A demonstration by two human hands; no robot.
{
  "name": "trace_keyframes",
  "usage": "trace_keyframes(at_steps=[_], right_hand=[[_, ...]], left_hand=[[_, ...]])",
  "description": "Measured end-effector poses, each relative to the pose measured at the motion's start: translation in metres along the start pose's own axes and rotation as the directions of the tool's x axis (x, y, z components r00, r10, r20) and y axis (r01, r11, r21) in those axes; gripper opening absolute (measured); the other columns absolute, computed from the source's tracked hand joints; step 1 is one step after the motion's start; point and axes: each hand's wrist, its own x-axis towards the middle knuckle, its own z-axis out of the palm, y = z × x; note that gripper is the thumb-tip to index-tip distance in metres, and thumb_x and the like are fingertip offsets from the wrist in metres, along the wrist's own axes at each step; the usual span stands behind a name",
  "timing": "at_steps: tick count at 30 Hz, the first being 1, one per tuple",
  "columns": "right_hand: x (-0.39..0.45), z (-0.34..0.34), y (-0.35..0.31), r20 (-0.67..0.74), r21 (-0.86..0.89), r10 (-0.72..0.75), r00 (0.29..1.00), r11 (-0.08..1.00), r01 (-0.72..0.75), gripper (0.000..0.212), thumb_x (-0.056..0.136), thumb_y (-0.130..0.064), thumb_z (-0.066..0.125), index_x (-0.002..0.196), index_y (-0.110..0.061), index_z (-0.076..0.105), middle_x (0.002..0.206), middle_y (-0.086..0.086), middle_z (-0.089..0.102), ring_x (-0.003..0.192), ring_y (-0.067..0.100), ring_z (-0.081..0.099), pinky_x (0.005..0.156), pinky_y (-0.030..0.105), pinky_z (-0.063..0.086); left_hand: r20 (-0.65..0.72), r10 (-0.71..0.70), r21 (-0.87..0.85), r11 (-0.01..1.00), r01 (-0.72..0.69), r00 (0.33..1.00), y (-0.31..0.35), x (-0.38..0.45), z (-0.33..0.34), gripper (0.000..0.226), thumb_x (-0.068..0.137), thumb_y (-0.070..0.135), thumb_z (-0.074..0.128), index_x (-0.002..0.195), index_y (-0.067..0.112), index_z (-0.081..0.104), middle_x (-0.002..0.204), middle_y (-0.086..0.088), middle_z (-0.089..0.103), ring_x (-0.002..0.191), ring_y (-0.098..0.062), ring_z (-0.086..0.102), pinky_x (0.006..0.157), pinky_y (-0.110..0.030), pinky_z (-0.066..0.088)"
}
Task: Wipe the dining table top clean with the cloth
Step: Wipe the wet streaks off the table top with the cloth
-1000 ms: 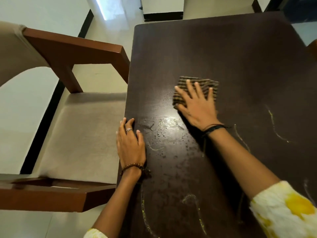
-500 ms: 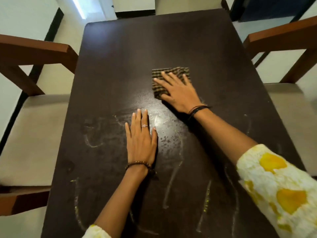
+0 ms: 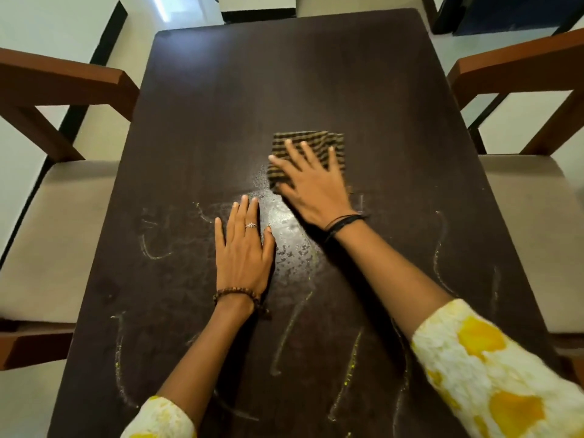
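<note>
A: From the head view, where is the cloth [image 3: 308, 147]?

B: Mid worktop [image 3: 221, 90], under the right hand [image 3: 311, 184], fingers flat on it. The left hand [image 3: 243, 248] lies flat, holding nothing.

A: What could go wrong?

B: The yellow streaks [image 3: 290, 333] may just smear, or the cloth may miss them.

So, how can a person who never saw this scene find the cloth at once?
Look at the dark brown wooden dining table between two chairs. Near its middle, the right hand presses flat on a small folded cloth with dark and tan stripes. It is the only fabric on the table top.
</note>
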Motion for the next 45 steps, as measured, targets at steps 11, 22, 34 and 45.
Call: trace_keyframes(at_steps=[11, 22, 34, 45], right_hand=[[-0.034, -0.016, 0.081, -0.021, 0.028, 0.039, 0.999, 0.999, -0.039, 0.054, 0.097, -0.04, 0.034, 0.147, -0.034, 0.017, 0.159, -0.003, 0.01, 0.146, 0.018, 0.009, 0.117, 0.051, 0.005], [-0.083, -0.043, 0.205, 0.001, 0.107, 0.401, 0.916, 0.911, -0.399, 0.053, 0.098, -0.04, 0.035, 0.147, -0.037, 0.016, 0.159, -0.002, 0.006, 0.147, 0.02, 0.004, 0.117, 0.051, 0.004], [-0.12, -0.036, 0.184, 0.009, 0.044, 0.371, 0.929, 0.928, -0.371, 0.052, 0.098, -0.044, 0.029, 0.147, -0.039, 0.012, 0.16, -0.002, 0.002, 0.147, 0.019, -0.001, 0.116, 0.048, -0.002], [-0.076, -0.039, 0.186, 0.02, 0.02, 0.463, 0.886, 0.886, -0.463, 0.06, 0.099, -0.043, 0.027, 0.15, -0.021, 0.005, 0.16, 0.001, -0.001, 0.147, 0.019, -0.003, 0.116, 0.048, -0.005]], left_hand=[[-0.004, 0.095, -0.015, 0.995, -0.095, 0.995, 0.013, 0.001, -0.004, 0.044, 0.095, 0.011, 0.039, 0.139, 0.009, 0.034, 0.148, -0.011, 0.028, 0.138, -0.019, 0.015, 0.114, -0.045, 0.005], [0.107, 0.37, -0.04, 0.929, -0.368, 0.923, 0.093, -0.003, 0.037, 0.049, 0.095, 0.035, 0.02, 0.141, 0.02, 0.031, 0.149, -0.002, 0.027, 0.138, -0.014, 0.014, 0.113, -0.037, -0.001], [0.138, 0.345, -0.08, 0.938, -0.336, 0.928, 0.092, -0.003, 0.035, 0.052, 0.094, 0.04, 0.018, 0.141, 0.02, 0.026, 0.149, 0.001, 0.024, 0.138, -0.012, 0.013, 0.113, -0.035, -0.002], [0.064, 0.259, -0.149, 0.957, -0.247, 0.964, 0.058, 0.013, 0.007, 0.056, 0.094, 0.021, 0.047, 0.142, 0.024, 0.019, 0.151, 0.0, 0.014, 0.137, -0.013, 0.003, 0.112, -0.04, -0.004]])
